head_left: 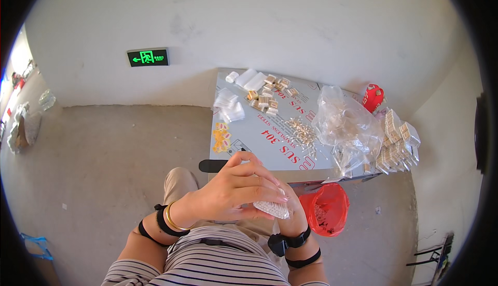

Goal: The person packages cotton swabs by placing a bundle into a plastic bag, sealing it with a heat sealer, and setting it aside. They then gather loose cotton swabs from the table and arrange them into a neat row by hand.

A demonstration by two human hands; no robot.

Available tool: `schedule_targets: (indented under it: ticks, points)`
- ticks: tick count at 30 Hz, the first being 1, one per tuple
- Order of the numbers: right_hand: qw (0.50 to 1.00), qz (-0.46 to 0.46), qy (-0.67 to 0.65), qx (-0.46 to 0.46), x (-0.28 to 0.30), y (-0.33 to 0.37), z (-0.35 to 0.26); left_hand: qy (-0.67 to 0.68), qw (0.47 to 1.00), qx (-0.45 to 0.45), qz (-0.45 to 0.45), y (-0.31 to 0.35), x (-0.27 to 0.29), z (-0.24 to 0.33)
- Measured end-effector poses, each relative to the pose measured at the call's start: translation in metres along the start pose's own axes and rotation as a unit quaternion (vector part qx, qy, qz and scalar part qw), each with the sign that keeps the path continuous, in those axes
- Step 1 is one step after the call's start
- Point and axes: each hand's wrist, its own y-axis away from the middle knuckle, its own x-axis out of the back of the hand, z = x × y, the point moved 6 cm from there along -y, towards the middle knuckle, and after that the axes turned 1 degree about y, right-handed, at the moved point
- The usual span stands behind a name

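A bundle of cotton swabs (273,209) with its white tips packed together is in front of my body, just off the table's near edge. My left hand (236,187) reaches over from the left, thumb below and fingers above, closed on the bundle. Against the bundle's other side my right hand (294,211) is curled round it; most of its fingers are hidden behind my left hand. Loose cotton swabs (302,134) lie scattered on the steel-topped table (249,154) beyond my hands.
Small swab packs (265,101) and clear plastic sleeves (228,104) are at the table's back left, yellow stickers (221,138) at its left edge. A big clear bag (345,122), a red package (372,98) and stacked swab packs (397,146) crowd the right. A red-lined bin (329,211) stands below.
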Motion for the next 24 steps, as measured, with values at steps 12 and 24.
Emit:
schedule_targets:
  ticks: [12,24]
  points:
    - [0.998,-0.013,-0.004,0.058,-0.006,0.021,-0.013,-0.017,1.0,-0.014,-0.001,0.004,0.006,0.024]
    - [0.998,0.048,0.015,0.031,-0.005,0.016,-0.009,-0.039,0.999,-0.018,-0.011,0.008,0.006,0.04]
